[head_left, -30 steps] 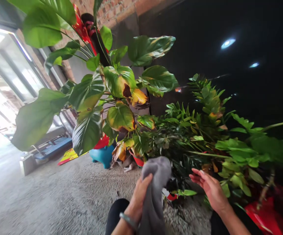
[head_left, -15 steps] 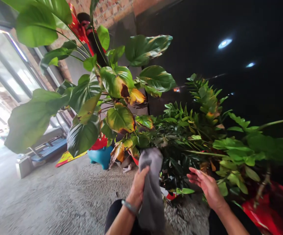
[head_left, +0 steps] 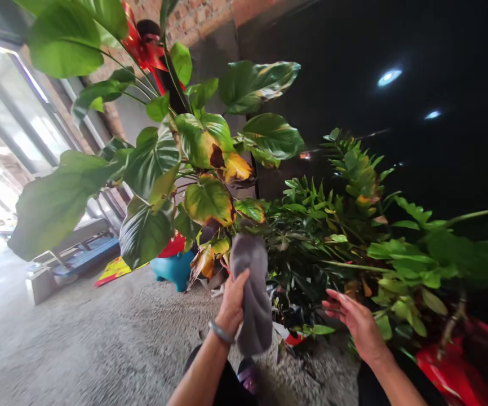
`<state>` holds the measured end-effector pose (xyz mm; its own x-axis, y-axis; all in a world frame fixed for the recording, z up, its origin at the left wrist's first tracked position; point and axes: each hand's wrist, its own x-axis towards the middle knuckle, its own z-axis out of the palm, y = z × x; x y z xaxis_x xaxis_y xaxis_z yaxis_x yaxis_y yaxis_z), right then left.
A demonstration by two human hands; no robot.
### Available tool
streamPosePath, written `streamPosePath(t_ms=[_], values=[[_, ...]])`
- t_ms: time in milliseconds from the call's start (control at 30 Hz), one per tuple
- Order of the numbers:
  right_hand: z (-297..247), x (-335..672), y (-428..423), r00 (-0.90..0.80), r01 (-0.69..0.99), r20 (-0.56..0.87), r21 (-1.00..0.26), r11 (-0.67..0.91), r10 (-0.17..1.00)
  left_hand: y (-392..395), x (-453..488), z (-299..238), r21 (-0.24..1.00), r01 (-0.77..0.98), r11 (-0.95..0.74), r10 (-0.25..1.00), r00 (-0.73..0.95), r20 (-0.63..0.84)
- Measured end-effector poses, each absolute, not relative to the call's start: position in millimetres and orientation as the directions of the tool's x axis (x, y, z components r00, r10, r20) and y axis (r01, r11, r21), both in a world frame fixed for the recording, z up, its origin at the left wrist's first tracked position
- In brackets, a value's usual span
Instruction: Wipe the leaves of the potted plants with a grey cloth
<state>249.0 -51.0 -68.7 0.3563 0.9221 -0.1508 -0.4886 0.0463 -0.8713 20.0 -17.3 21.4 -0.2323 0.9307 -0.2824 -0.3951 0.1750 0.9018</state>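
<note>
My left hand (head_left: 232,301) is closed round a grey cloth (head_left: 250,293), raised to the lower leaves of a big-leafed plant (head_left: 204,141). The cloth's top nearly touches a yellowed, brown-edged leaf (head_left: 208,202). A bracelet sits on that wrist. My right hand (head_left: 354,321) is open, palm turned left, fingers stretched toward the dark foliage of a bushy fern-like plant (head_left: 337,225). It holds nothing.
A red pot (head_left: 464,372) stands at the lower right. A blue animal-shaped toy (head_left: 174,269) and a red object sit under the big plant. Rough gravel floor (head_left: 79,344) spreads left. A brick wall and bright glass doors (head_left: 7,146) lie behind.
My left hand has lifted the grey cloth higher and slightly left, up to the lower leaves. My right hand has stayed nearly in place, open.
</note>
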Motion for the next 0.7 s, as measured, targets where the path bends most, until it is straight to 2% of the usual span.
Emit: streamPosePath(t_ms=[100, 167, 333, 400, 500, 600, 700], values=[[-72.9, 252.5, -51.5, 0.355, -0.48, -0.141, -0.876, 0.051, 0.924, -53.0, 17.1, -4.8, 0.871, -0.344, 0.351, 0.902, -0.124, -0.413], [-75.8, 253.6, -50.7, 0.357, -0.483, -0.135, -0.873, 0.06, 0.924, -68.1, 11.7, 4.2, 0.876, -0.342, 0.341, 0.914, -0.095, -0.394], [-76.6, 248.0, -48.2, 0.339, -0.463, -0.13, -0.885, 0.045, 0.932, -38.6, 7.8, 64.3, 0.901, -0.434, 0.005, 0.939, -0.308, -0.154], [-75.5, 245.2, -48.5, 0.312, -0.444, -0.133, -0.896, 0.021, 0.941, -22.5, 13.4, 64.3, 0.888, -0.457, -0.053, 0.924, -0.36, -0.131], [-75.0, 243.6, -50.1, 0.27, -0.38, -0.112, -0.925, -0.001, 0.956, -26.4, 25.6, 26.0, 0.895, -0.424, 0.135, 0.93, -0.258, -0.262], [-74.5, 244.6, -50.6, 0.243, -0.27, -0.102, -0.962, -0.034, 0.965, -58.7, 33.9, -21.3, 0.848, -0.343, 0.404, 0.899, -0.021, -0.437], [-73.6, 245.2, -48.0, 0.278, -0.204, -0.12, -0.977, -0.064, 0.953, -85.9, 34.1, -30.7, 0.813, -0.312, 0.491, 0.87, 0.125, -0.477]])
